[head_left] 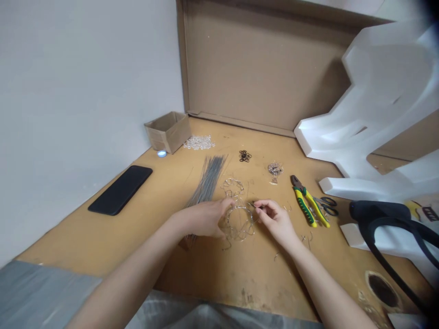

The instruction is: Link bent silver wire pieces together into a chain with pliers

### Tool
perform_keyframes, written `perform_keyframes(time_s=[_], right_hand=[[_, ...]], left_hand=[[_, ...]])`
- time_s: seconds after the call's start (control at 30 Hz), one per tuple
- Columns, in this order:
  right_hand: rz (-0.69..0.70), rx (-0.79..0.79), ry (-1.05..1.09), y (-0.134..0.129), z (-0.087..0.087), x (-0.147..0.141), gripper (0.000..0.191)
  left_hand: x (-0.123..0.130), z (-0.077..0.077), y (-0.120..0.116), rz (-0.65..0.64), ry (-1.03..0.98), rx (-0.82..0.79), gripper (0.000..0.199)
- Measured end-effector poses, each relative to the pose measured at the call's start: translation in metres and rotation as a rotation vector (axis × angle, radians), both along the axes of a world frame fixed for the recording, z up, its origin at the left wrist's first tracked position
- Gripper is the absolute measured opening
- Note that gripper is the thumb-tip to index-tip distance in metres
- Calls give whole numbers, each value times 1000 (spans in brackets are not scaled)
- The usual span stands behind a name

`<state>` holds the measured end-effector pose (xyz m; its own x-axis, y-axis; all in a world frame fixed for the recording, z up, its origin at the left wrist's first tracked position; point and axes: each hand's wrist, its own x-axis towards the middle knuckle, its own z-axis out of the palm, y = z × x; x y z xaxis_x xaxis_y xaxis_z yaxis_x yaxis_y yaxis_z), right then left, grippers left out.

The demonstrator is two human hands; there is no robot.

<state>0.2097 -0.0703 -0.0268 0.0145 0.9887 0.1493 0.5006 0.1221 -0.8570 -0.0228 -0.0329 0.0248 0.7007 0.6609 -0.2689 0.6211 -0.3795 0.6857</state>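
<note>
My left hand (210,220) is closed on the left side of a bent-wire figure (240,238), thin silvery wire shaped into loops with a round ring in the middle. At the figure's upper right, my right hand (274,222) pinches something small and dark, too small to name. Just beyond my fingers lies another looped wire piece (233,185). A thick bundle of straight grey wires (210,176) runs beside and partly behind my left hand. Short bent wire offcuts (305,238) are scattered to the right of my right hand.
Yellow-green pliers (307,201) and scissors (327,205) lie at the right. Farther back are black rings (244,156), a wire heap (275,169), clear beads (199,142) and a cardboard box (169,132). A black phone (120,190) lies left; white foam (387,91) stands right.
</note>
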Motion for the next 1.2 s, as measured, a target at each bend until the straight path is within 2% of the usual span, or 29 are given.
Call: perform_keyframes(time_s=[0.17,0.43,0.7,1.0,1.2], right_hand=[[35,23,-10,0,1,-1,18],[112,33,-16,-4,4,-3,19],[173,81,-47,-8,8,-7,26],[168,56,-26,-8,7,-6,27],[156,57,0,-8,7,-6,27]], left_hand=[[3,3,1,-55,-44,15,44],[16,0,3,-3,-123,54,17],[22,-10,5,28,-136,68,21],[19,-3,6,-21,-83,13,20],[13,-6,9,-47,-73,-23,31]])
